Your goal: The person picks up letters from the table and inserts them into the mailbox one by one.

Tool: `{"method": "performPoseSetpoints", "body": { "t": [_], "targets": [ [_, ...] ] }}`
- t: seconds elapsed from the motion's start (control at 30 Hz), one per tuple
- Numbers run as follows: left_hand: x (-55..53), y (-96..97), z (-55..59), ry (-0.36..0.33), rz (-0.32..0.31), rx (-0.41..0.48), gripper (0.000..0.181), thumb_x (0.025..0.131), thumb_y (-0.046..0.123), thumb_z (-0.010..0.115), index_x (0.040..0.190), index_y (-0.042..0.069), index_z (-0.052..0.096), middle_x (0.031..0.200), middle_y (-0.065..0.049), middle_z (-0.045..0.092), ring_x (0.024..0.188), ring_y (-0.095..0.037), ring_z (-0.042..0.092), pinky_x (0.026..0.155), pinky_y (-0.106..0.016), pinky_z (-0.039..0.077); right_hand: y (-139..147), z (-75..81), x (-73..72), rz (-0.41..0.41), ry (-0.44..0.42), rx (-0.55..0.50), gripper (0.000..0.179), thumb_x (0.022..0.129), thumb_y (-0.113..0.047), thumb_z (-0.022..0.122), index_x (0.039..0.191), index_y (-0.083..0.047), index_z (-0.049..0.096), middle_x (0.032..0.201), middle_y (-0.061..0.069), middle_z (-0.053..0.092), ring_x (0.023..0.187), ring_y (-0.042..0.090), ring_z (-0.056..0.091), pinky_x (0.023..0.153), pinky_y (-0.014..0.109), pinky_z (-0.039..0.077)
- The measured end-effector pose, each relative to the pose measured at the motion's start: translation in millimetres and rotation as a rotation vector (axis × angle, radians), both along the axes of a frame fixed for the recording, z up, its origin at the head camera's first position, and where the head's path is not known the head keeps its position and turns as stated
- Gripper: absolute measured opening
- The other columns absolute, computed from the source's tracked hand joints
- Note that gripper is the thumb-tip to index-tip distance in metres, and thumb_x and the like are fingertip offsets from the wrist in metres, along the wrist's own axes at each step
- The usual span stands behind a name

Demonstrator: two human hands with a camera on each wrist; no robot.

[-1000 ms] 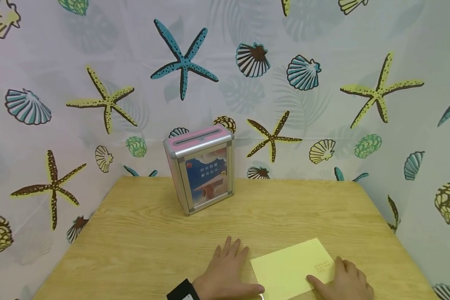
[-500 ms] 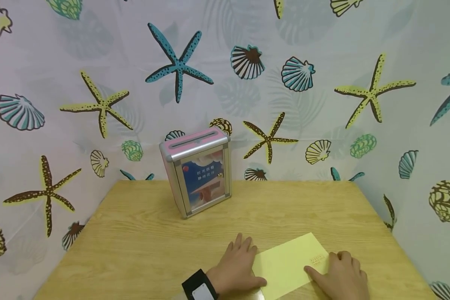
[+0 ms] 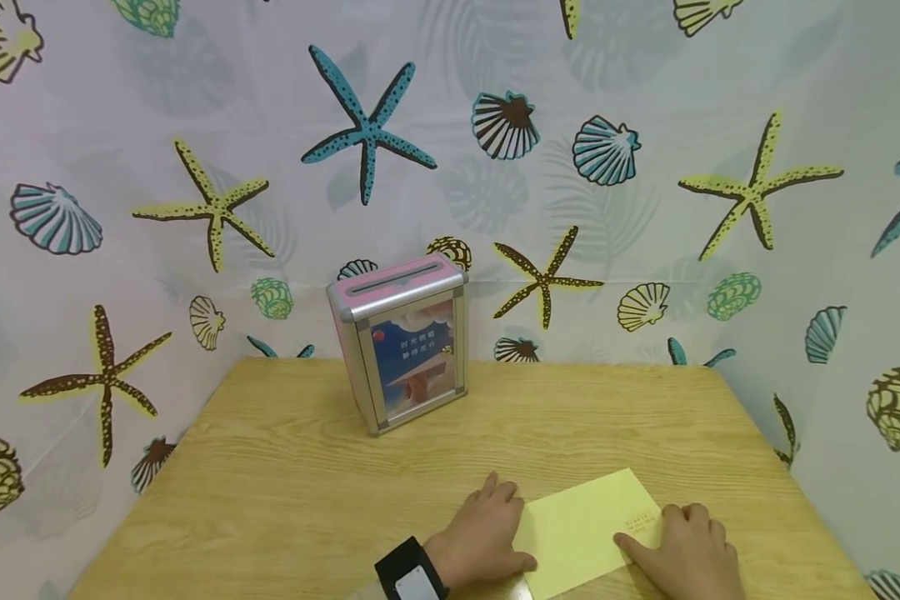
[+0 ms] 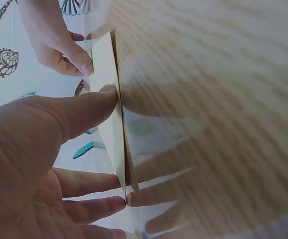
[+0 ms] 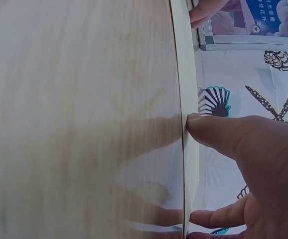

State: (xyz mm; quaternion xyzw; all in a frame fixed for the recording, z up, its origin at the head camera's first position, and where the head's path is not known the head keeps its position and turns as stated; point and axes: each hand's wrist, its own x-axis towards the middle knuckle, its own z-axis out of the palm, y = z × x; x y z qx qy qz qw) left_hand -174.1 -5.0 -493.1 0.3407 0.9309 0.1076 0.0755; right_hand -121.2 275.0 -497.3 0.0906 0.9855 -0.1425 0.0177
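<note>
A pale yellow envelope (image 3: 588, 529) with small red print near its right end lies at the table's front, slightly slanted. My left hand (image 3: 486, 532) holds its left end, thumb at the near edge and fingers along the left side. At the other end my right hand (image 3: 686, 550) grips the envelope, its thumb on the near part and its fingers at the right edge. In the left wrist view the envelope (image 4: 106, 69) appears nearly edge-on, with the left thumb (image 4: 91, 107) against it. The undersides of both hands are hidden in the head view.
A pink and silver box (image 3: 401, 342) with a slot in its top and a picture on its front stands at the back of the wooden table (image 3: 270, 500). Behind and at both sides hangs a white cloth (image 3: 450, 192) printed with starfish and shells.
My left hand has moved right, from beside the envelope onto its left end, and its fingers have drawn in. The right hand stays at the right end. The box has not moved.
</note>
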Motion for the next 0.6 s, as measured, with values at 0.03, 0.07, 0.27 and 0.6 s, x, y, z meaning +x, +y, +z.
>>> {"method": "performPoseSetpoints", "body": {
  "t": [0.03,0.07,0.27,0.6],
  "targets": [
    [0.3,0.6,0.0,-0.003,0.002,0.004,0.072,0.078,0.056,0.075,0.126,0.005,0.059,0.139,-0.010,0.050,0.136,-0.040,0.035,0.100,-0.050,0.046,0,-1.0,1.0,0.000,0.004,0.001,0.104,0.074,-0.081,0.058,0.110,0.017,0.056,0.105,0.038,0.051,0.093,0.056,0.050,0.073,0.068,0.045],
    [0.3,1.0,-0.6,-0.001,0.003,0.008,0.072,0.077,0.056,0.075,0.126,0.005,0.059,0.138,-0.010,0.050,0.135,-0.040,0.036,0.100,-0.050,0.046,0,-2.2,2.0,0.000,0.007,0.001,0.105,0.074,-0.081,0.058,0.111,0.017,0.056,0.106,0.039,0.051,0.093,0.057,0.049,0.073,0.069,0.045],
    [1.1,1.4,-2.6,0.005,0.035,0.078,0.062,0.072,0.051,0.082,0.114,0.008,0.065,0.115,-0.005,0.059,0.107,-0.021,0.054,0.085,-0.035,0.052,0,-5.8,7.1,-0.006,-0.006,-0.015,0.104,0.076,-0.080,0.056,0.114,0.017,0.054,0.110,0.041,0.049,0.099,0.061,0.047,0.078,0.071,0.043],
    [-7.9,-7.1,4.9,-0.120,0.156,0.395,0.013,0.080,0.010,0.078,0.079,0.013,0.066,0.072,0.009,0.059,0.062,-0.003,0.050,0.055,-0.020,0.045,8,5.3,3.0,0.046,-0.045,-0.079,0.103,0.083,-0.077,0.050,0.122,0.018,0.051,0.121,0.046,0.042,0.105,0.067,0.039,0.078,0.076,0.042]
  ]
}}
